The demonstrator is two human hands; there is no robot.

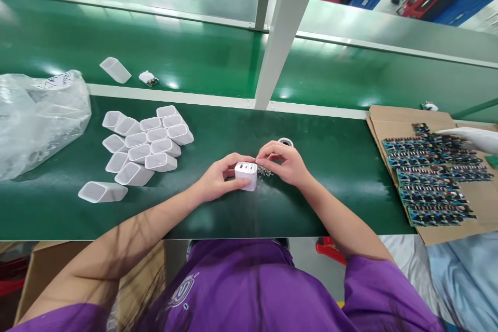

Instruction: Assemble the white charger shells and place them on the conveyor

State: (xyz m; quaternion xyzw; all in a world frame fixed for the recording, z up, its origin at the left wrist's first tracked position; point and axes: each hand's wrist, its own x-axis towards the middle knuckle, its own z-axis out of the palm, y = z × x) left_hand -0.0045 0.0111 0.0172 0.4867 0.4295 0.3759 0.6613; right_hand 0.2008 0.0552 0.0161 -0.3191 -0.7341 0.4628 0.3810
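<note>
My left hand [221,177] is wrapped round a white charger [246,175], thumb on its front side and fingers behind. The charger stands with its port face tilted up, showing several USB slots. Close by its upper right corner, my right hand [282,163] has thumb and forefinger pinched together. Whatever lies between those fingertips is too small to make out. Under the right fingers is a small heap of shiny metal bits [265,170]. A white ring-shaped roll [286,142] shows partly behind the right hand.
Several white open-ended housings [136,153] stand grouped on the left, beside a clear plastic bag [39,122]. Rows of circuit boards [431,187] lie on cardboard [482,202] at right, where another person's white-covered hand or sleeve [476,137] reaches in. A metal post [282,31] rises behind the bench.
</note>
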